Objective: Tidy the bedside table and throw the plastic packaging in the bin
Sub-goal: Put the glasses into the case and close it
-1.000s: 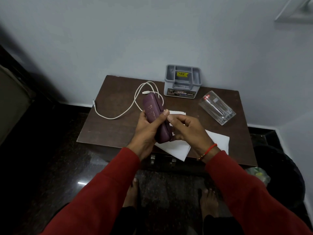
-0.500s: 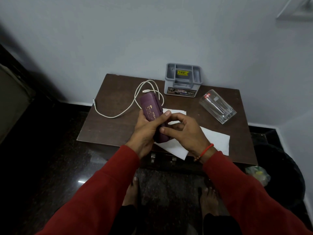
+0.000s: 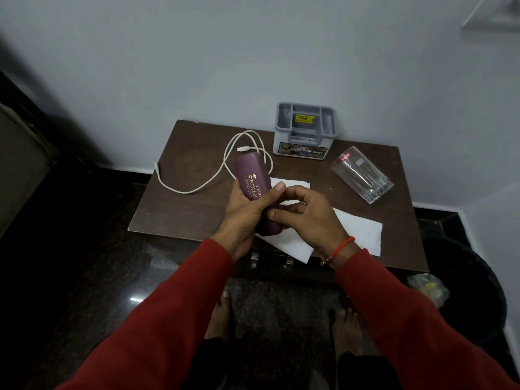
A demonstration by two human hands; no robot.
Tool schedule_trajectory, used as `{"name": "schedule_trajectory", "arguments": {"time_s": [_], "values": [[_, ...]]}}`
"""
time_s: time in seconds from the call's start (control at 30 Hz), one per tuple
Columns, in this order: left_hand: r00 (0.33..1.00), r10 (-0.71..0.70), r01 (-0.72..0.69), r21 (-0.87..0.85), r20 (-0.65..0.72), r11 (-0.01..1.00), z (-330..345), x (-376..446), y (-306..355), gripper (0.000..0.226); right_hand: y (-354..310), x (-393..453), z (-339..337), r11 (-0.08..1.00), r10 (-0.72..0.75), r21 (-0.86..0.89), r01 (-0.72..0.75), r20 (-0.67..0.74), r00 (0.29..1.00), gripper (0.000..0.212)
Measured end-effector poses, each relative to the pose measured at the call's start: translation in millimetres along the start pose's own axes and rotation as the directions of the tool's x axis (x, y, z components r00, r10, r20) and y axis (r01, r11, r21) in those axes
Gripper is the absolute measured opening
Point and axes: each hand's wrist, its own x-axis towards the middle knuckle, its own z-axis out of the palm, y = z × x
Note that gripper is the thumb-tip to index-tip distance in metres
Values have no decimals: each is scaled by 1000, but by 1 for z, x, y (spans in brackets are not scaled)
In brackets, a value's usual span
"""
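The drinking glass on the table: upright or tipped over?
Tipped over. The glass lies on its side on the table, its rim toward the grey organiser and its thick base toward the table's right edge.

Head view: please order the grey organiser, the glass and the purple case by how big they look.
1. Grey organiser.
2. Glass and purple case look alike in size; the case is held up nearer the camera and partly covered by both hands, so I do not rank them.

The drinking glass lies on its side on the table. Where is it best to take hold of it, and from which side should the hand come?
Grip the glass around the middle of its body, coming from above, probably with the right hand, which is nearer. It lies tilted, rim toward the grey organizer, thick base toward the table front, so its long sides are free.
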Motion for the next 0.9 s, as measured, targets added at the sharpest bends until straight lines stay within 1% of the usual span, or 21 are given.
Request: {"name": "schedule_trajectory", "arguments": {"time_s": [0.07, 0.17, 0.27, 0.37, 0.43, 0.5, 0.53, 0.57, 0.63, 0.7, 0.77, 0.9], "values": [[1000, -16, 16, 3, 3, 1000, -1, 1, 0, 80, 0, 0, 0, 1000, 0, 12, 0, 14, 1000, 34], [996, -86, 86, -11, 19, 996, -3, 3, 1, 58, 0, 1, -2, 1000, 0, 19, 0, 0, 1000, 35], [991, -135, 136, -13, 5, 991, -4, 3, 4, 38, 0, 3, -5, 1000, -3, 4, 3, -78, 997, 32], [993, -116, 115, -32, -34, 993, -6, 5, 3, 34, 3, 7, -10, 999, 29, -18, -31, -119, 992, 31], [993, -91, 90, -25, -69, 996, -6, 5, 4, 35, 3, 8, -12, 995, 102, 0, -103, -94, 990, 35], [992, -81, 81, 2, -94, 997, -6, 5, 4, 41, 3, 8, -13, 979, 169, 127, -160, -59, 984, 36], [993, -81, 83, 20, -91, 996, -7, 4, 4, 44, 1, 7, -13, 965, 174, 211, -158, -64, 983, 35], [994, -83, 86, 40, -74, 995, -6, 3, 5, 45, -1, 7, -14, 947, 168, 290, -136, -90, 982, 35], [994, -109, 110, 74, -17, 991, -4, 1, 6, 45, -6, 9, -18, 907, 151, 418, -62, -185, 971, 36], [990, -140, 137, 102, 26, 985, -1, -2, 8, 46, -9, 14, -26, 861, 157, 509, 20, -302, 940, 35], [986, -167, 162, 123, 28, 979, 1, -3, 9, 47, -7, 21, -37, 833, 180, 547, 77, -401, 898, 32], [982, -177, 183, 129, -59, 975, -4, -2, 8, 44, 2, 36, -50, 844, 231, 526, 103, -531, 815, 27]]}}
